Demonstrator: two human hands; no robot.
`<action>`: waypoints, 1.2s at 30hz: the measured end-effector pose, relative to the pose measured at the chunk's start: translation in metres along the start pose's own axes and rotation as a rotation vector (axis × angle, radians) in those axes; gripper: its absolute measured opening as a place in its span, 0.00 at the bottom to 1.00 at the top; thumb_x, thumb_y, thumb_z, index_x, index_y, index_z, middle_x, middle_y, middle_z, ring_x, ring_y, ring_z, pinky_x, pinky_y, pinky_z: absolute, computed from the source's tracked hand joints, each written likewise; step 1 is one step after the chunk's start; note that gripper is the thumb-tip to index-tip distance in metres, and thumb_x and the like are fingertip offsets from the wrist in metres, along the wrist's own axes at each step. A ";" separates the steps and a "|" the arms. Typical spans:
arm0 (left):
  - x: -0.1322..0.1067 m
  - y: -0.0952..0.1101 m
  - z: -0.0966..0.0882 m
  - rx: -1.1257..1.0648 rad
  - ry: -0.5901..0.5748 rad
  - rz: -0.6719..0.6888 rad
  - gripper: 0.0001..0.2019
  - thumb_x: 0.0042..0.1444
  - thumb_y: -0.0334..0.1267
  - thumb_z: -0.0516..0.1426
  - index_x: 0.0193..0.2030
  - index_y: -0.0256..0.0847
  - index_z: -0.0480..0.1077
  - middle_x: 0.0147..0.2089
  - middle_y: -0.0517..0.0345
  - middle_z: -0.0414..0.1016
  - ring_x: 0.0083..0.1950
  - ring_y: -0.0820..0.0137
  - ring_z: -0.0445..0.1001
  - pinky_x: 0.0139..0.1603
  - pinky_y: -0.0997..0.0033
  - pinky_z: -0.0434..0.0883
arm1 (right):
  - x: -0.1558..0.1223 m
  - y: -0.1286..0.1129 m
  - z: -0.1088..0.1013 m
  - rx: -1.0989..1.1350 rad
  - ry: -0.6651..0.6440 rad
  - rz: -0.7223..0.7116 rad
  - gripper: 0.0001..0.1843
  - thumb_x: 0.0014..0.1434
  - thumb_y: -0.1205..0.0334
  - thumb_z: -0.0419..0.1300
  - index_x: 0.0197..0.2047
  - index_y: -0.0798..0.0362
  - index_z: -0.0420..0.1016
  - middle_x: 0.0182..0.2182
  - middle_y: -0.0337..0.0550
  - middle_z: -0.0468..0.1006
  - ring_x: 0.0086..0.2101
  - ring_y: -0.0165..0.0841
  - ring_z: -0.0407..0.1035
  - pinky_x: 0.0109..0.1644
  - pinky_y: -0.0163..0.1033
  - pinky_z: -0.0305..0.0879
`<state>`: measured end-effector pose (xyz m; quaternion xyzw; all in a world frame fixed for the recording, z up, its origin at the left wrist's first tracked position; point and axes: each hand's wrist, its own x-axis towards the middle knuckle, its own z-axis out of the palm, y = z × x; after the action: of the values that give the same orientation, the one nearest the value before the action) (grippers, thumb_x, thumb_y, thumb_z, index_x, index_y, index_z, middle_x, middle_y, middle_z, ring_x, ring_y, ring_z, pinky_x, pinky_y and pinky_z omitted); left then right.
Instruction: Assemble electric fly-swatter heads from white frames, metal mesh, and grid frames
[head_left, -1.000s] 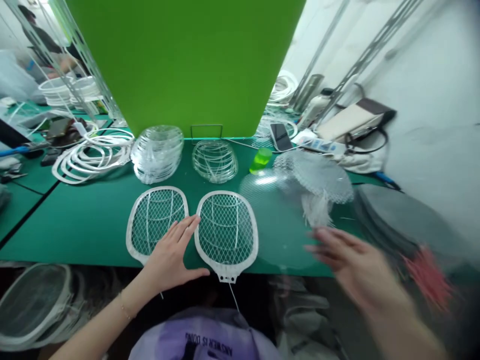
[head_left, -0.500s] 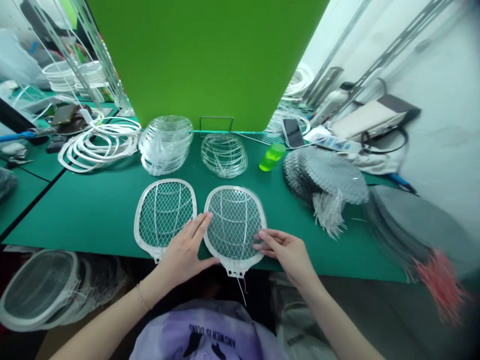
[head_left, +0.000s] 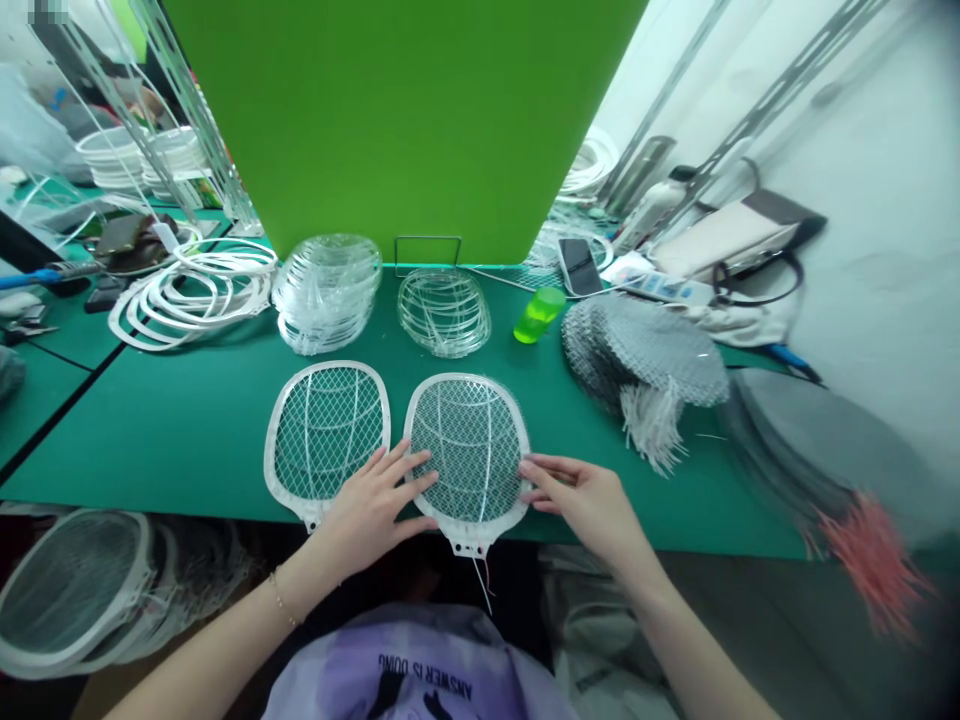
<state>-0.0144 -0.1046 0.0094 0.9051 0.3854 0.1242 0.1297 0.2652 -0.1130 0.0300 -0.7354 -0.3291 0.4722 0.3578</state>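
Observation:
An oval white mosquito-swatter head (head_left: 466, 455) with grey metal mesh lies in front of me, its neck and a red and a white wire pointing toward me. My left hand (head_left: 379, 505) rests across its left rim, fingers spread, fingertips on the mesh. At the right rim, my right hand (head_left: 581, 490) has thumb and fingers closed together on the edge; whether they grip mesh or frame I cannot tell. A second swatter head (head_left: 328, 430) lies just left, its lower right partly hidden by my left hand.
Behind are clear plastic frame stacks (head_left: 326, 295), another clear stack (head_left: 444, 312), white rings (head_left: 195, 295) and a green cylinder (head_left: 538, 315). Mesh piles (head_left: 645, 350) and darker discs with red wires (head_left: 832, 450) stand right. Meshed heads (head_left: 75, 585) hang below the table's left edge.
My left hand has shifted slightly down, and its fingers have spread farther onto the mesh. My right fingers have drawn slightly outward at the right rim. The view has moved a little.

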 end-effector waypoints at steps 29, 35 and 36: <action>0.065 0.033 -0.021 -0.071 -0.193 0.154 0.19 0.63 0.39 0.54 0.59 0.38 0.71 0.63 0.45 0.71 0.59 0.54 0.72 0.59 0.51 0.71 | -0.019 0.049 0.009 -0.689 0.132 -1.204 0.19 0.66 0.61 0.55 0.59 0.50 0.72 0.54 0.51 0.78 0.60 0.46 0.67 0.63 0.60 0.63; 0.071 0.032 -0.019 -0.125 -0.206 0.127 0.16 0.56 0.37 0.58 0.52 0.38 0.74 0.58 0.45 0.73 0.57 0.53 0.72 0.58 0.50 0.71 | -0.073 0.097 0.046 -0.682 0.332 -1.273 0.16 0.60 0.65 0.64 0.52 0.51 0.75 0.36 0.47 0.82 0.37 0.39 0.77 0.41 0.43 0.74; 0.071 0.031 -0.020 -0.136 -0.210 0.131 0.16 0.57 0.37 0.59 0.52 0.38 0.74 0.58 0.45 0.73 0.58 0.53 0.71 0.60 0.50 0.70 | -0.072 0.102 0.048 -0.665 0.354 -1.273 0.18 0.60 0.69 0.63 0.54 0.51 0.75 0.36 0.47 0.81 0.36 0.37 0.77 0.40 0.42 0.74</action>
<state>0.0475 -0.0703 0.0475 0.9254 0.3006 0.0630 0.2221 0.2107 -0.2150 -0.0366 -0.5368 -0.7551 -0.0771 0.3684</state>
